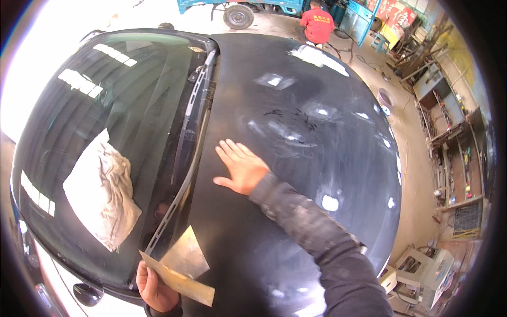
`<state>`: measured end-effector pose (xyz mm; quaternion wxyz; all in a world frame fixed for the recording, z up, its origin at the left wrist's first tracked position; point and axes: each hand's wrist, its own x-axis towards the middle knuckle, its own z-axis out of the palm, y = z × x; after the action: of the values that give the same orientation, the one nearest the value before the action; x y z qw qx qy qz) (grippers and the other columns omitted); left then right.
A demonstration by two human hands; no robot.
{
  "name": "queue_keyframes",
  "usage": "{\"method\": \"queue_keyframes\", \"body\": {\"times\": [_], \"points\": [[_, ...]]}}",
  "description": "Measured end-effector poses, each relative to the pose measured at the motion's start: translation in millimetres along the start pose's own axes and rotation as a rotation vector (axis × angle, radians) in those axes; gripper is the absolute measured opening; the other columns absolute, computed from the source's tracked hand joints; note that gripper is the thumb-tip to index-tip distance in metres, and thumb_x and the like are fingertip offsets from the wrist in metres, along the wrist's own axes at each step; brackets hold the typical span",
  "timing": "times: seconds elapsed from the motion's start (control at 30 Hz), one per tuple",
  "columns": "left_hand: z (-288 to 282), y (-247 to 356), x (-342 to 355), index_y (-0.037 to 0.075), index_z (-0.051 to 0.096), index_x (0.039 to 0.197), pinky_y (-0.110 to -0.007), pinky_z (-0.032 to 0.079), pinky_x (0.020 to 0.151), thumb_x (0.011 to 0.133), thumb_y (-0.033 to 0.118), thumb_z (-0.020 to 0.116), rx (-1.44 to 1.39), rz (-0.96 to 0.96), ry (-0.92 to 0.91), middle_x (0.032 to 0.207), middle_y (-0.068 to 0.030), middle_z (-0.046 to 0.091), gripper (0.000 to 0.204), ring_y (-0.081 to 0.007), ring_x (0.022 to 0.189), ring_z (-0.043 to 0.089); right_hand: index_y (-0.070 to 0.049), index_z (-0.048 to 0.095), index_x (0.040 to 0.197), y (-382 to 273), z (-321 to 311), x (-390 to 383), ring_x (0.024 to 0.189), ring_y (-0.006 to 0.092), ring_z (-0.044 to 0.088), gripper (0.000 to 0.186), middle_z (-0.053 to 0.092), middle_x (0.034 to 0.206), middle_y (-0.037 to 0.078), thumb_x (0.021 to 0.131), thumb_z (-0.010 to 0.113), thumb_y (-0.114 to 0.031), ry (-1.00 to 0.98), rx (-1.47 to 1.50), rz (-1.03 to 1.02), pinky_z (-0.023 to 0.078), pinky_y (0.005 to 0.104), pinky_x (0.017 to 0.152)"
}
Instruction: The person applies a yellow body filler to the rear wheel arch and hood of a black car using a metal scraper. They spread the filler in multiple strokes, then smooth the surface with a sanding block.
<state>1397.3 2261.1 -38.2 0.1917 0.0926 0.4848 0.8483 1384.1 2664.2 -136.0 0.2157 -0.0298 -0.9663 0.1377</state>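
My right hand (240, 168) lies flat on the dark car hood (296, 174), fingers spread and pointing away to the upper left, close to the windshield edge. Hazy whitish patches and dark smudges mark the hood's paint beyond it. At the lower left, my left hand (154, 288) grips a yellowish-tan sheet (179, 281), probably sandpaper, with the thumb on its near side. A second tan piece (189, 254) stands up just behind that sheet; whether the two are joined I cannot tell.
A crumpled whitish cloth (103, 193) rests on the windshield (153, 90), beside the wiper (195, 90). Beyond the hood, a person in a red top (318, 24) crouches near a blue vehicle (285, 6). Cluttered shelves (454, 153) line the right; a side mirror (88, 295) juts out lower left.
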Motion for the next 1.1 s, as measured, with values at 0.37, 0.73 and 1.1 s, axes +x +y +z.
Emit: {"method": "queue_keyframes", "body": {"times": [0.37,0.73,1.1], "points": [[-43,14,-19,-0.003,0.056,0.134,-0.036,0.057,0.096,0.112,0.014,0.047,0.038,-0.02,0.079,0.123,-0.0156,0.071,0.029,-0.0245,0.107,0.072,0.003,0.052,0.146,128,-35,42,0.146,0.0457,0.043,0.077,0.053,0.151,0.029,0.097,0.064,-0.055,0.093,-0.335,0.594,0.032,0.054,0.123],[46,42,-8,0.001,0.063,0.114,-0.034,0.056,0.085,0.111,0.016,0.055,-0.056,0.066,0.054,0.104,-0.0119,0.073,0.017,-0.0209,0.09,0.07,0.008,0.035,0.16,-134,15,-53,0.159,0.0383,0.03,0.095,0.034,0.167,0.029,0.099,0.059,-0.061,-0.073,0.046,0.063,0.024,0.047,0.131],[7,122,-132,-0.005,0.061,0.122,-0.034,0.052,0.096,0.111,0.008,0.05,-0.104,0.221,-0.125,0.114,-0.015,0.072,0.021,-0.0214,0.104,0.069,-0.006,0.077,0.104,-321,-52,-211,0.087,0.033,0.071,0.05,0.073,0.09,0.018,0.108,0.056,-0.051,-0.431,0.842,0.176,0.055,0.0436,0.082]]}}
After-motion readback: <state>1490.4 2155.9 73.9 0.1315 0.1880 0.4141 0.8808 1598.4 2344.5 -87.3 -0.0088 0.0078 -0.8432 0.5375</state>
